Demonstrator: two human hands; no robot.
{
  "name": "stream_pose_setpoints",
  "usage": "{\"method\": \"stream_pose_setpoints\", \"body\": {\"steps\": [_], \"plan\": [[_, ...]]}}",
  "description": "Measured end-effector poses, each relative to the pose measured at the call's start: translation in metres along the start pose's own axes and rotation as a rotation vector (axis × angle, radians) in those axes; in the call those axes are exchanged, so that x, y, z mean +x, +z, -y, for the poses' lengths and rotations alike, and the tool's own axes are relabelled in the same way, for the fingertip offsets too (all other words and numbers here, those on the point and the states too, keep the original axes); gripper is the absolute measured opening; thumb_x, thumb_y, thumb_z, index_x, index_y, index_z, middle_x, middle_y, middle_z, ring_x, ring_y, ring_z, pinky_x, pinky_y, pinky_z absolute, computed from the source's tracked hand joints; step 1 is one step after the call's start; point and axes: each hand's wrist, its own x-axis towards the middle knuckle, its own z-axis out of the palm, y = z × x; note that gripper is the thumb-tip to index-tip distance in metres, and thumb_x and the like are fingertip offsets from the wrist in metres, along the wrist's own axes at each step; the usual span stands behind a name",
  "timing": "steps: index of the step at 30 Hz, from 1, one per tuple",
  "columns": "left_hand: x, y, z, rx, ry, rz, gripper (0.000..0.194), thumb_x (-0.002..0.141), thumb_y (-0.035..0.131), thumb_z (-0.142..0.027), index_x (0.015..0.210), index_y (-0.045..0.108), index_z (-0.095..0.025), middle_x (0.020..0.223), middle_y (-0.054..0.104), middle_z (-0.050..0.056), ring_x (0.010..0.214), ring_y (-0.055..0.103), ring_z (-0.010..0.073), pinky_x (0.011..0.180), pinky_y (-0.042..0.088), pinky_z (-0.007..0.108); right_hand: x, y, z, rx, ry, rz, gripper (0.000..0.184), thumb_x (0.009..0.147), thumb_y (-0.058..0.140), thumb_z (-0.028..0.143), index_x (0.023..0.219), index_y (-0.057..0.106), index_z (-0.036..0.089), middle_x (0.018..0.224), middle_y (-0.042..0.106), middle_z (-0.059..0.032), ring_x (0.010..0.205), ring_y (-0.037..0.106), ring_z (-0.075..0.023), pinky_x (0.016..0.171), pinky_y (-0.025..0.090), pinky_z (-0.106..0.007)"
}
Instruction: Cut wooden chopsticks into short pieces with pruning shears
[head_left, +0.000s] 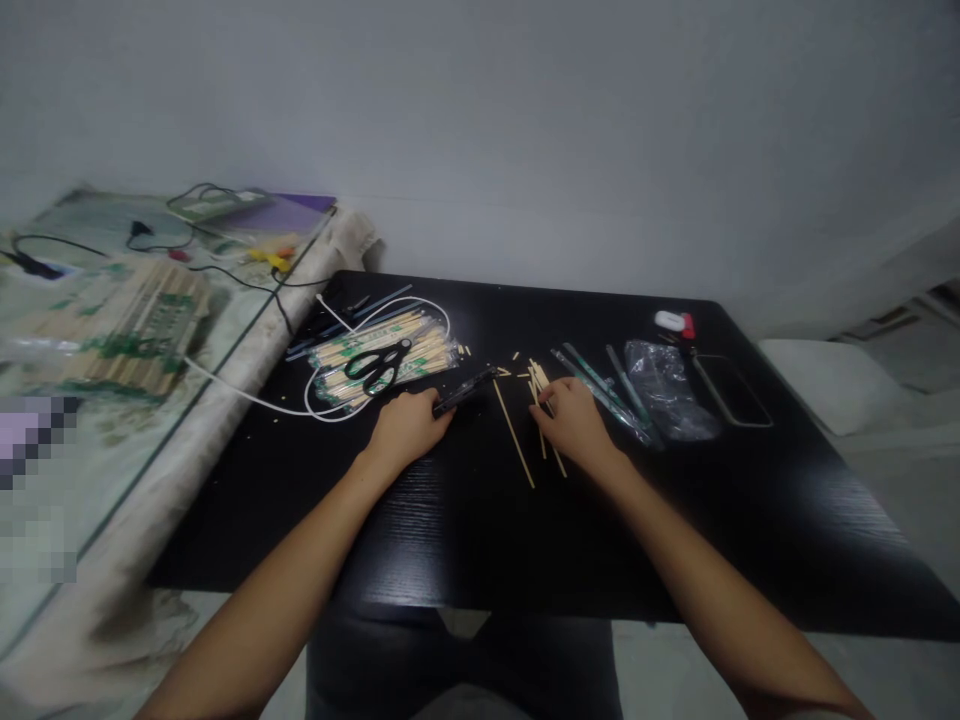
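Observation:
My left hand [410,425] is closed around a slim black tool [469,388] whose exact kind I cannot make out. The tool's far tip lies at the upper end of a single thin wooden chopstick [514,434] on the black table. To the right, my right hand [574,415] has its fingers closed on a few chopsticks [538,378] that stick out past the fingertips. The ends of others lie under and beside this hand. Short cut-off wooden pieces [504,372] are scattered between the two hands.
Black-handled scissors [379,366] rest on wrapped chopsticks [424,335], with a white cable [289,410] looping around them. Plastic sleeves [607,395], a clear bag [667,390], a phone-shaped frame [731,390] and a white case [671,321] lie right. A chopstick bundle [161,310] sits left.

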Motion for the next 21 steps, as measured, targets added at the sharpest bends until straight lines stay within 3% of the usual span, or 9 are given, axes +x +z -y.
{"method": "stream_pose_setpoints", "body": {"steps": [11,21], "plan": [[-0.0001,-0.0004,0.0005,-0.004,0.005,-0.008,0.038,0.094,0.050,-0.053,0.093,0.071,-0.021,0.087,0.076,0.013,0.086,0.073,0.0337,0.072,0.052,0.040,-0.0025,0.0021,-0.0063,0.038,-0.018,-0.042,0.018,0.090,0.058,0.024,0.105,0.065,0.017,0.111,0.062,-0.0150,0.107,0.058,-0.0310,0.095,0.048,-0.043],[0.0003,-0.0004,-0.0003,0.039,0.001,0.009,0.039,0.094,0.048,-0.053,0.096,0.071,-0.022,0.089,0.077,0.013,0.088,0.074,0.0343,0.075,0.053,0.040,0.0036,-0.0035,-0.0013,-0.040,0.116,0.027,0.032,0.089,0.061,0.024,0.118,0.060,0.011,0.112,0.066,-0.0185,0.106,0.062,-0.0317,0.094,0.048,-0.042]]}}
